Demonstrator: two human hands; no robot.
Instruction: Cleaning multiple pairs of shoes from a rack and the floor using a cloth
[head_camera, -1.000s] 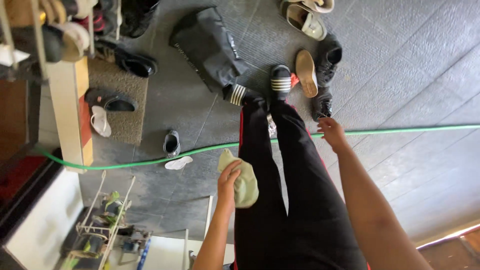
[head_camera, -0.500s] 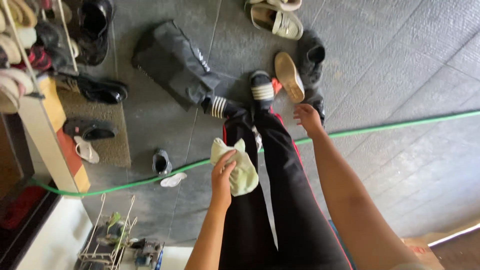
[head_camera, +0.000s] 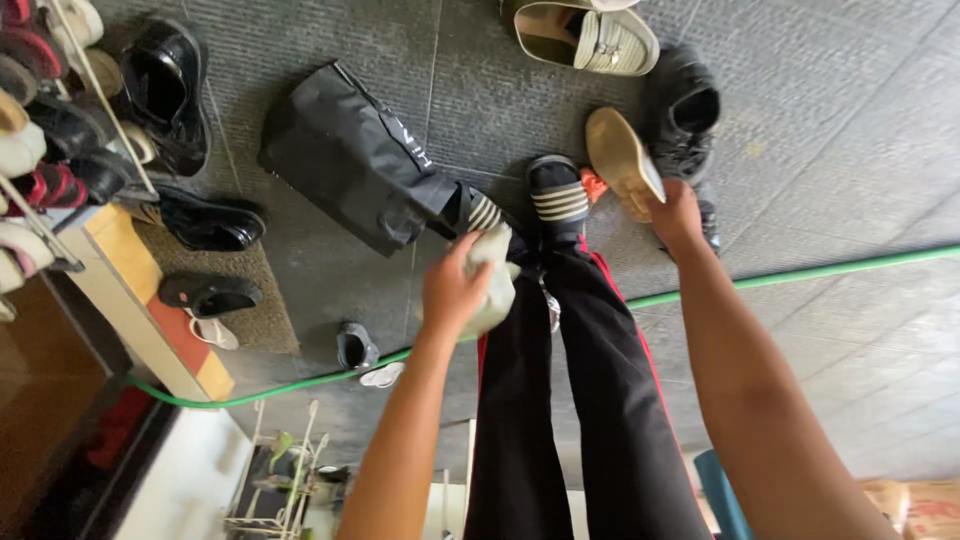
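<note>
My left hand (head_camera: 452, 290) is closed around a pale green cloth (head_camera: 497, 282), held above my shins in black trousers with a red stripe (head_camera: 560, 400). My right hand (head_camera: 678, 213) has reached down to the floor and grips the end of a tan shoe (head_camera: 620, 158), which lies sole-up beside my right foot. My feet wear black slides with white stripes (head_camera: 558, 195). The right hand's fingers are partly hidden under the shoe.
A black bag (head_camera: 345, 150) lies left of my feet. A beige sandal (head_camera: 590, 35) and black shoes (head_camera: 685, 110) lie beyond them. A green hose (head_camera: 800, 272) crosses the grey floor. A full shoe rack (head_camera: 45, 110) and a brown mat (head_camera: 250, 310) are at left.
I have bent lower. My right hand moved forward and took hold of the tan shoe. My left hand carried the cloth forward toward my ankles.
</note>
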